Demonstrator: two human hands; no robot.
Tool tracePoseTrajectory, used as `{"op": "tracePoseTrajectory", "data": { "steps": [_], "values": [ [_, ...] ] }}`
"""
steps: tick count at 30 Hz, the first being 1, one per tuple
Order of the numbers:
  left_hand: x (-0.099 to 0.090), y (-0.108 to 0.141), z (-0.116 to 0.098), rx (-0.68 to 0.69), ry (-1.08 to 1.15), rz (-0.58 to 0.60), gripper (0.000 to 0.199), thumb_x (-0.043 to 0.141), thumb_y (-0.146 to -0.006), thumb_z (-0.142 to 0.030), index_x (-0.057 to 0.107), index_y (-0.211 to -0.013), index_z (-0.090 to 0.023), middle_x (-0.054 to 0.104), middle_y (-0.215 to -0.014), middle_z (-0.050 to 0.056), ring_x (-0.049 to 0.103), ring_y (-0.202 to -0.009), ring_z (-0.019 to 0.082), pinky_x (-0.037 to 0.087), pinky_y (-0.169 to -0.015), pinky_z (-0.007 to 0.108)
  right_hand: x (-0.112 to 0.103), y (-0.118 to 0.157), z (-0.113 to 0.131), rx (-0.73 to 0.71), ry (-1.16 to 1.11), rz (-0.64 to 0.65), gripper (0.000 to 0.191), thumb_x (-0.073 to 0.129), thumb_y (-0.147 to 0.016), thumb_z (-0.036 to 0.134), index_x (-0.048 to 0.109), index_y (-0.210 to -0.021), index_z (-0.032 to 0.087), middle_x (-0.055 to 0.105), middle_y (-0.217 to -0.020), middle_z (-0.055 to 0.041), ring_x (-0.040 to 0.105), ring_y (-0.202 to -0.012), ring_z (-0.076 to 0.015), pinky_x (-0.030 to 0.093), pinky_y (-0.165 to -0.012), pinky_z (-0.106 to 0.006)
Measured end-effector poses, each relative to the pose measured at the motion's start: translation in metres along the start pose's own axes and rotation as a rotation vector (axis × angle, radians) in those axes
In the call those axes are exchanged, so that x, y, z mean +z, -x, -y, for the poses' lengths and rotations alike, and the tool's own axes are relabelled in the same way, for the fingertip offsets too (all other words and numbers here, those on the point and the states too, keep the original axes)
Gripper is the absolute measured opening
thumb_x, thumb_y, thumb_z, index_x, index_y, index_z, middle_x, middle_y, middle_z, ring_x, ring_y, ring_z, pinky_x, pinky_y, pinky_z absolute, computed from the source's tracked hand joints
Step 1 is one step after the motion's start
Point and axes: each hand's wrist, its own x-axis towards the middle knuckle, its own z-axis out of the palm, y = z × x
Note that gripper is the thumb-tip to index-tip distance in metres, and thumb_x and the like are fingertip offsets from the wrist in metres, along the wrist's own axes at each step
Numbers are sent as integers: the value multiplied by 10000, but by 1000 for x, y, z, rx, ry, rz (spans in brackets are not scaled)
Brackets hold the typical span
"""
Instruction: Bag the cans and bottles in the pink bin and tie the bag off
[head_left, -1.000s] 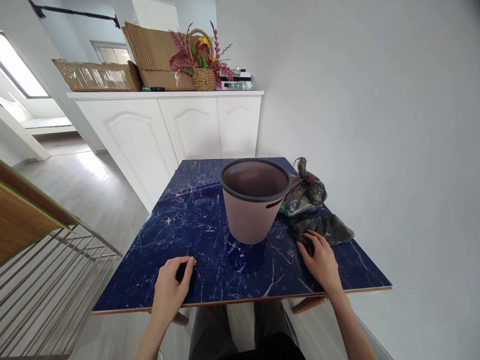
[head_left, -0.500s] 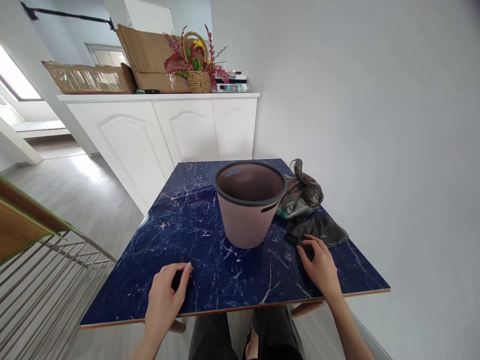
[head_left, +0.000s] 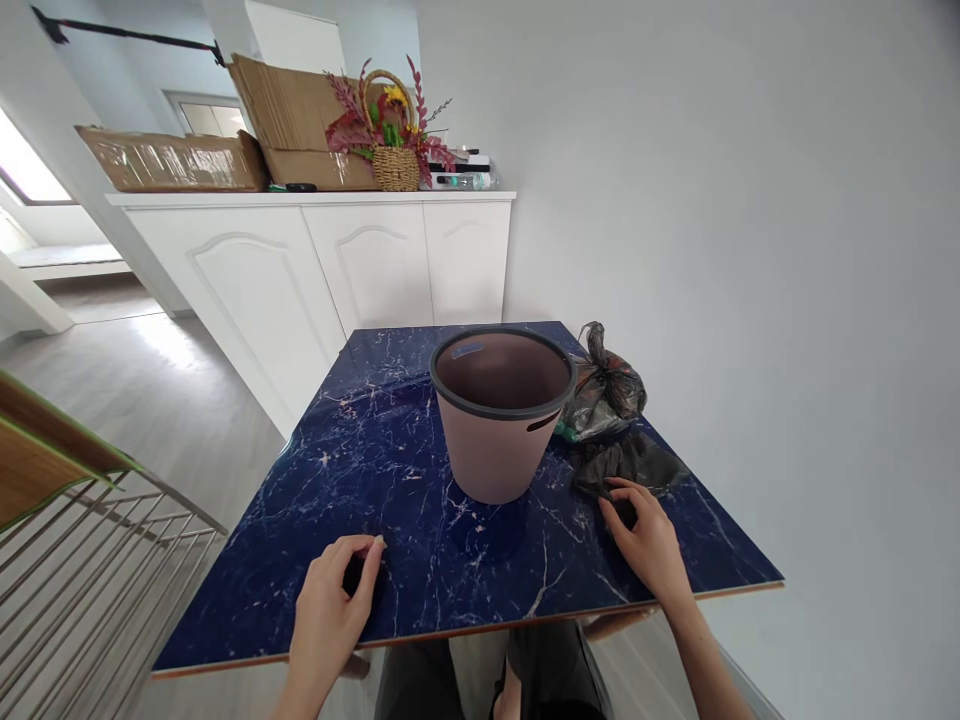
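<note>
A pinkish-brown bin [head_left: 491, 455] with a dark grey rim stands upright in the middle of the blue marbled table [head_left: 330, 490]. Behind it to the right sits a knotted black plastic bag [head_left: 600, 395] with things inside. In front of that lies a flat black bag [head_left: 637, 460]. My right hand [head_left: 649, 535] is at the near edge of the flat bag, thumb and fingertips closed on its edge. My left hand [head_left: 337, 590] rests near the table's front left, thumb and forefinger pressed together, with nothing visible between them.
A metal rack [head_left: 112, 560] stands left of the table. Beyond the table is a white cabinet [head_left: 375, 260] carrying cardboard boxes [head_left: 180, 160], a flower basket [head_left: 396, 168] and a bottle. A grey-white wall rises on the right.
My right hand and the flat bag's near edge have shifted slightly; the bag's right end has drawn in a little to the left. The view has tilted slightly. My left hand keeps its pose.
</note>
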Motion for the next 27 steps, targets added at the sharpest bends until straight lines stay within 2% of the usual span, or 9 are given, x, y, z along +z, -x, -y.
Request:
{"op": "tracePoseTrajectory", "data": {
  "steps": [6,13,17,23,27],
  "values": [
    [-1,1,0,41,3,2,433,527,-1044,-630,745,-969,-263,796,-946,42,733,-855,246,547,-793,348,1,0,0,25,5,0,316,567,-1002,564,631,-929,264,751,-1277,-132,695,-1174,-352,533,-928,-482],
    [0,2,2,64,10,37,383,546,-1051,-594,739,-983,-271,791,-949,31,724,-851,245,519,-776,348,-1,0,-1,60,4,23,325,572,-1001,575,643,-932,266,752,-1294,-125,703,-1164,-345,538,-795,-417],
    [1,1,2,84,21,61,361,548,-1059,-569,732,-965,-272,784,-934,20,725,-855,241,508,-797,355,0,-1,0,80,-12,4,330,577,-993,582,635,-920,266,758,-1281,-123,709,-1148,-342,539,-797,-415],
    [-2,-3,1,103,25,93,391,536,-1056,-586,735,-949,-267,792,-926,20,731,-849,239,502,-786,354,-1,-2,4,90,-32,-24,319,576,-997,570,624,-928,262,769,-1246,-119,728,-1125,-324,536,-922,-447],
    [-4,-5,-2,98,18,117,431,513,-1057,-605,737,-923,-261,791,-905,31,731,-841,245,505,-783,357,-2,-2,5,101,-34,-9,333,566,-1005,576,643,-949,257,760,-1274,-137,718,-1135,-332,547,-841,-421]
  ]
}}
